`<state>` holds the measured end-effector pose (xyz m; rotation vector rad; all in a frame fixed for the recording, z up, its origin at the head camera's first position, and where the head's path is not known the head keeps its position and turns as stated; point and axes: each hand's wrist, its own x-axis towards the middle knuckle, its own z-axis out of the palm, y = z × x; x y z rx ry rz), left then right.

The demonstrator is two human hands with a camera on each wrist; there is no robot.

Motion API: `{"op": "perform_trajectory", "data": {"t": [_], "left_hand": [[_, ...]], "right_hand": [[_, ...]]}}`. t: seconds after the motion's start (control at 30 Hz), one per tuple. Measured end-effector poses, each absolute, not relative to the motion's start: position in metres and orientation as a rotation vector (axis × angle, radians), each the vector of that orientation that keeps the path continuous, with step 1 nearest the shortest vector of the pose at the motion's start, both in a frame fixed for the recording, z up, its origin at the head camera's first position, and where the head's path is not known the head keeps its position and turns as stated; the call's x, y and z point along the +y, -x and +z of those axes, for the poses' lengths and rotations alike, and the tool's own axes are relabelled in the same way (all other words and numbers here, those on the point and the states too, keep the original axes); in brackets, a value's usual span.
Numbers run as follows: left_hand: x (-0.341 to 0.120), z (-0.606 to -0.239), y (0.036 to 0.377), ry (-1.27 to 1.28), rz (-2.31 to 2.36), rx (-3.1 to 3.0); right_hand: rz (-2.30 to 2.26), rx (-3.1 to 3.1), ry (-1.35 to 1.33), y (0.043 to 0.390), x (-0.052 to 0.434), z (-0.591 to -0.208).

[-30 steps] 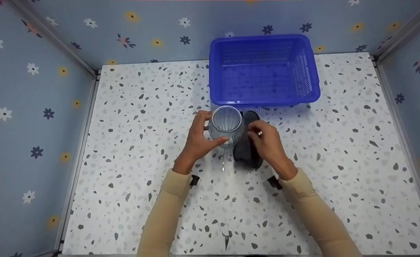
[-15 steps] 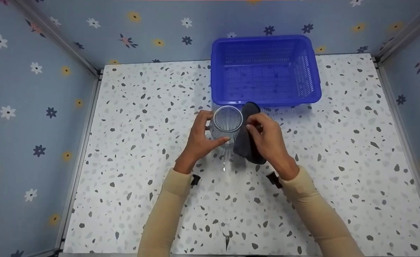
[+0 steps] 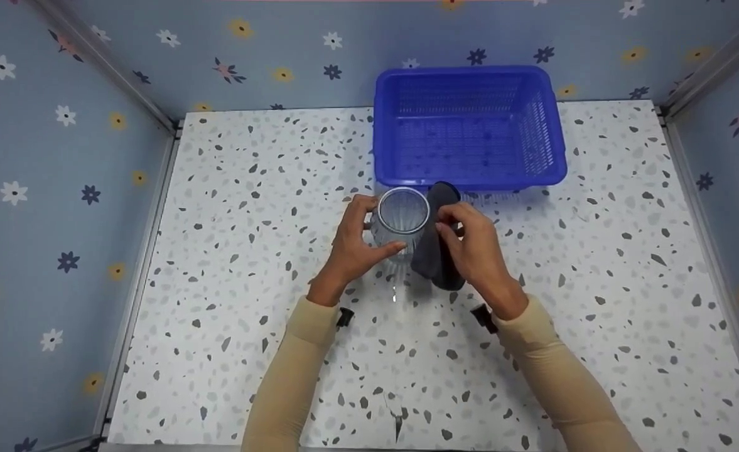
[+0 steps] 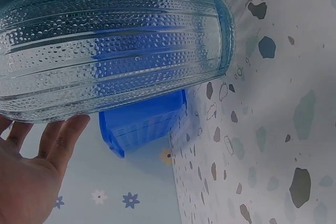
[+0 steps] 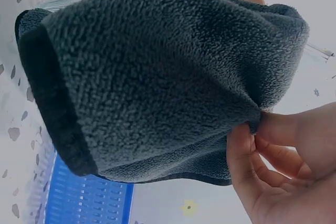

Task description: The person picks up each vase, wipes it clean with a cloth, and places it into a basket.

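Okay, right hand (image 3: pixel 477 243): you're pinching the dark grey cloth (image 5: pixel 147 77) tightly, thumb against fingers, gap narrow.
Left hand (image 3: pixel 351 248): you're holding the clear ribbed jar (image 4: pixel 115 51), thumb and fingers spreading wide around its side.
Cloth: hanging folded right of the jar, just beside it; can't tell if it's touching the glass.
Jar: standing on the speckled table (image 3: pixel 250 220), between your left hand and the cloth.
Basket (image 3: pixel 469 184): blue, sitting just beyond jar and cloth, near the floral wall (image 3: pixel 187 81).
Sleeves (image 3: pixel 564 370): beige, you're wearing both.
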<state>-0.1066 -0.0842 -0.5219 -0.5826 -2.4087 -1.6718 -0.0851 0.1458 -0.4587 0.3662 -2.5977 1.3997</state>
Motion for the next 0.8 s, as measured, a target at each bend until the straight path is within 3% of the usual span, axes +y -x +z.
{"op": "perform_trajectory", "data": {"t": [0.53, 0.8], "left_hand": [[-0.084, -0.523, 0.107, 0.569, -1.662, -2.419], [-0.084, -0.521, 0.106, 0.576, -1.658, -2.415]], "right_hand": [[1.381, -2.642, -0.338, 0.082, 0.152, -0.493], [1.330, -2.733, -0.329, 0.085, 0.151, -0.529]]}}
